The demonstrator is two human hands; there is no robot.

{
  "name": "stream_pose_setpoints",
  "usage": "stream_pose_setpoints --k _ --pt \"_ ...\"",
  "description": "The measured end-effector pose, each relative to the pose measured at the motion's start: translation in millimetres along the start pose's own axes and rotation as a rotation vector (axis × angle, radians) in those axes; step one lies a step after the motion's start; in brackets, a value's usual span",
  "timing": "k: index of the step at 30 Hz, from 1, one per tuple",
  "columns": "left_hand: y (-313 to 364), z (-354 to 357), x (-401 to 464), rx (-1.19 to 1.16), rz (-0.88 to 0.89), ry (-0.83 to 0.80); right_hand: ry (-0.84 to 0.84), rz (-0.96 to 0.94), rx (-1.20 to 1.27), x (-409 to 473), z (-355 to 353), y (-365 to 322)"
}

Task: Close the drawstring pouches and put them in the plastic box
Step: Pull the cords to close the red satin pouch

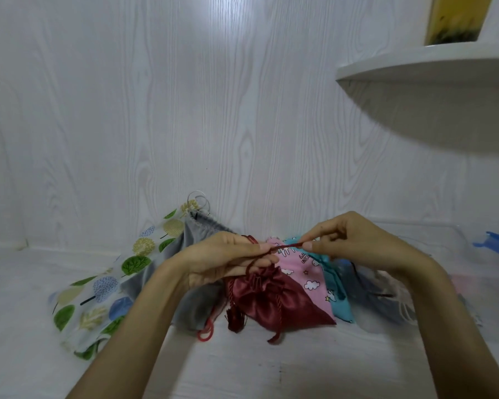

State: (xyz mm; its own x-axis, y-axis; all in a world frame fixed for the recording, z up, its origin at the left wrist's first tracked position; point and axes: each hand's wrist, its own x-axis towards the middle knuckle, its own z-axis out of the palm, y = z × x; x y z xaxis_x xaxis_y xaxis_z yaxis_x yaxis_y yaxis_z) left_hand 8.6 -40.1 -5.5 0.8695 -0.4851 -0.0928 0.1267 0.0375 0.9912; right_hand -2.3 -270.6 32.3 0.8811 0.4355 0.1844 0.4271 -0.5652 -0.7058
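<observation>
Maroon satin pouch: lifted in front of the row of pouches, at the near centre of the white surface; its mouth is already gathered into pleats, so closing looks nearly done.
Maroon cord: runs taut from the gathered mouth up to both hands; its tasselled end hangs down on the left of the pouch.
Left hand: fingers curled round the pouch's neck and cord, pinching them, probably to anchor the pouch while the cord is drawn.
Right hand: thumb and forefinger pinch the cord's end and hold it out to the right (a pull away from the neck tightens the mouth).
Pink unicorn pouch: just behind the maroon one, overlapped by it.
Teal pouch: right of the pink one, mouth state unclear.
Grey pouches: one left, another blurred on the right, lying slack.
Tree-print pouch: far left, flat, apparently still to be closed.
Plastic box: clear, at the far right edge, with a blue clip; within reach of the right hand for the drop-off.
Corner shelf: up on the right wall.
</observation>
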Motion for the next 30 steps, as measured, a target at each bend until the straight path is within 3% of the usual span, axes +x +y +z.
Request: stream_pose_setpoints --k 6,10,16,23,30 --pt "0 2 2 -0.009 0.098 0.104 -0.200 -0.029 0.007 -14 0 -24" --pt "1 6 -2 0.014 0.143 0.142 -0.018 0.013 -0.061 5 16 -16" --pt "1 10 -3 0.134 0.246 0.171 -0.071 0.085 0.069 17 36 -6" --pt "-1 6 -2 0.116 0.362 0.163 0.109 0.061 0.198 18 39 -11" --pt "-2 8 4 0.249 0.603 0.447 0.135 -0.102 0.160 14 40 -18"
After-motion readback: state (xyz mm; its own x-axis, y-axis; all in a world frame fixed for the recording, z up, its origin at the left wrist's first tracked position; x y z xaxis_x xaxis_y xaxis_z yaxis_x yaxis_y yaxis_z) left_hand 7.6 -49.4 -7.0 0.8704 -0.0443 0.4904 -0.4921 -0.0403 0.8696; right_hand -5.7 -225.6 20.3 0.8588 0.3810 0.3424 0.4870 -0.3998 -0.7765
